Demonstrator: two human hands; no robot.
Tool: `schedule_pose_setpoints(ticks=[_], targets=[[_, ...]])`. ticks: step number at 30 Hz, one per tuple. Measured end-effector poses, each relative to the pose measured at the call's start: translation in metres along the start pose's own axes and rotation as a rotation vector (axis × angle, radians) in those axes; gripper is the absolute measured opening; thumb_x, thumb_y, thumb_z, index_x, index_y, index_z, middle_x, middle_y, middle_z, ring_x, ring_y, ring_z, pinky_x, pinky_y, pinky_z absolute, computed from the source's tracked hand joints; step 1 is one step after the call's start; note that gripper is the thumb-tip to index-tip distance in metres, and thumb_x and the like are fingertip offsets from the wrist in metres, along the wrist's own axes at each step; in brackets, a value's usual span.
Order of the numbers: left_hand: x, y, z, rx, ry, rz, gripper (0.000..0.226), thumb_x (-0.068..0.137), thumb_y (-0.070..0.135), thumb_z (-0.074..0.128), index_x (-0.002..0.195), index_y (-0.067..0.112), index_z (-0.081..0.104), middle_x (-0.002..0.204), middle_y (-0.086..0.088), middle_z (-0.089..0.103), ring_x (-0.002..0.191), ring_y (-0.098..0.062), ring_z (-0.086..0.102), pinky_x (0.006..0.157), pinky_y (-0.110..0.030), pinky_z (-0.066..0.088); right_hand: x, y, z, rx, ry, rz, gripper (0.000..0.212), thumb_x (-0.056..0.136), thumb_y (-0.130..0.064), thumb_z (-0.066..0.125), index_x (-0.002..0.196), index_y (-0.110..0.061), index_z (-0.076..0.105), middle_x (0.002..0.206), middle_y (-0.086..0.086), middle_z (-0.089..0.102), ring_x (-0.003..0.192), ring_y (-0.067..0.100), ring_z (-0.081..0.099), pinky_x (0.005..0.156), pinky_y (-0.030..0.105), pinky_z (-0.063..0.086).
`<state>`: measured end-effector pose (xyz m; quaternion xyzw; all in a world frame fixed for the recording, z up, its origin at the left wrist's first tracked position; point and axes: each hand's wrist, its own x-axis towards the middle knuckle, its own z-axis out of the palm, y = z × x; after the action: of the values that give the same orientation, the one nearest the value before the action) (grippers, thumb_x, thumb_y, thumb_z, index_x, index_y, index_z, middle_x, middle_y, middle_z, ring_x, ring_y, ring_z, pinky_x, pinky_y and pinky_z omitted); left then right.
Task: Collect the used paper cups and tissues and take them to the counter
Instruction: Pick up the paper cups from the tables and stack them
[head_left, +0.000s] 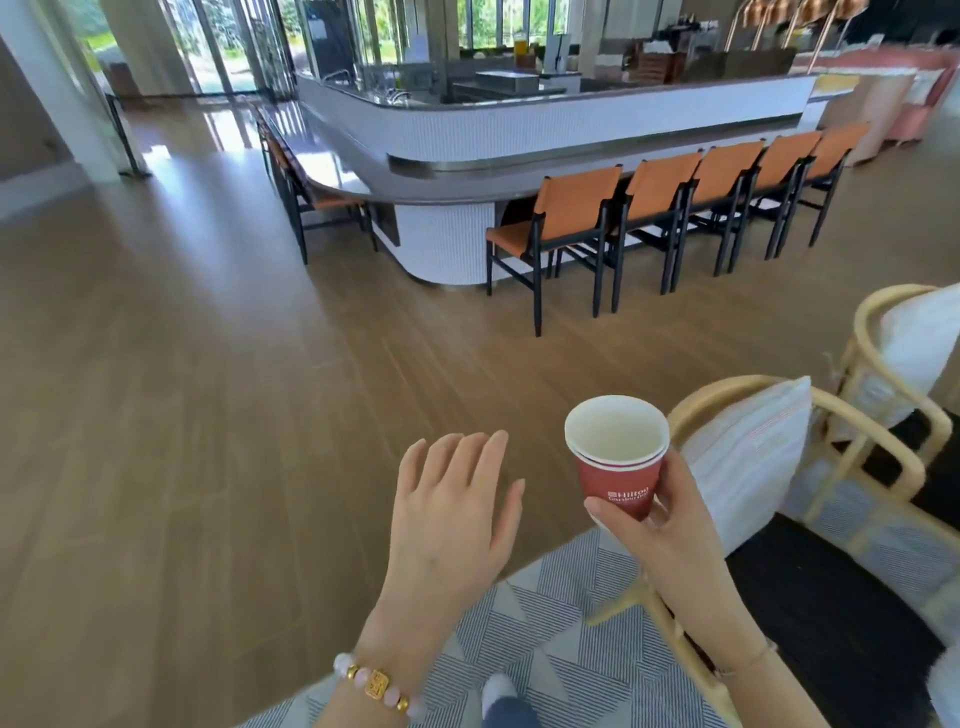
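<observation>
My right hand (657, 525) grips red paper cups (618, 465) with white print, upright and nested one inside another, their two white rims showing at the top. The inside of the top cup looks pale. My left hand (452, 501) hovers beside the cups to the left, palm down, fingers straight and spread a little, holding nothing. The counter (415, 171), a long curved bar with a white tiled base and grey top, stands ahead across the wooden floor. No tissues are visible.
Orange chairs with black frames (561, 228) line the counter's near side. Rattan armchairs with white cushions (753, 457) stand close on my right, over a striped grey rug (540, 649). Wide wooden floor (182, 364) stretches between me and the counter.
</observation>
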<state>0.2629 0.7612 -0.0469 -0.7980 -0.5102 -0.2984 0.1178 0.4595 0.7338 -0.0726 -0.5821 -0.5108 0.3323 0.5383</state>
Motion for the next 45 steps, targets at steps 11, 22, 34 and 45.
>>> schedule_pose_setpoints(ticks=[11, 22, 34, 45], targets=[[0.163, -0.059, 0.093, -0.007, -0.026, 0.041, 0.04, 0.09, 0.037, 0.043, 0.114, 0.013, 0.064, 0.107, -0.001, 0.068, 0.099, -0.023, 0.064, 0.093, -0.044, 0.046, 0.188, 0.019, 0.026, 0.109, 0.027, 0.042, 0.07, 0.07, -0.012, 0.081, 0.129, -0.028, 0.047, 0.115, -0.015, 0.063, 0.101, -0.004, 0.06, 0.078, 0.007, 0.048], [0.294, -0.072, 0.191, -0.135, -0.073, 0.131, 0.034, 0.084, 0.032, 0.063, 0.113, 0.014, 0.066, 0.107, -0.001, 0.07, 0.099, -0.022, 0.066, 0.093, -0.045, 0.049, 0.31, 0.049, 0.007, 0.052, 0.213, 0.069, 0.066, 0.068, -0.015, 0.083, 0.123, -0.032, 0.051, 0.111, -0.014, 0.066, 0.101, 0.001, 0.062, 0.078, 0.013, 0.049], [0.488, -0.08, 0.327, -0.32, -0.058, 0.408, 0.035, 0.084, 0.033, 0.064, 0.113, 0.014, 0.065, 0.106, -0.002, 0.07, 0.099, -0.023, 0.066, 0.093, -0.046, 0.047, 0.483, 0.07, -0.008, -0.005, 0.541, 0.05, 0.064, 0.069, -0.009, 0.082, 0.123, -0.024, 0.052, 0.107, -0.015, 0.066, 0.095, -0.003, 0.063, 0.075, 0.008, 0.047], [0.615, -0.016, 0.444, -0.47, -0.164, 0.67, 0.043, 0.09, 0.04, 0.04, 0.116, 0.015, 0.064, 0.108, -0.001, 0.069, 0.101, -0.021, 0.064, 0.093, -0.043, 0.047, 0.584, 0.107, -0.074, -0.039, 0.818, 0.128, 0.069, 0.07, -0.011, 0.082, 0.129, -0.024, 0.048, 0.117, -0.01, 0.063, 0.102, 0.0, 0.061, 0.08, 0.013, 0.05]])
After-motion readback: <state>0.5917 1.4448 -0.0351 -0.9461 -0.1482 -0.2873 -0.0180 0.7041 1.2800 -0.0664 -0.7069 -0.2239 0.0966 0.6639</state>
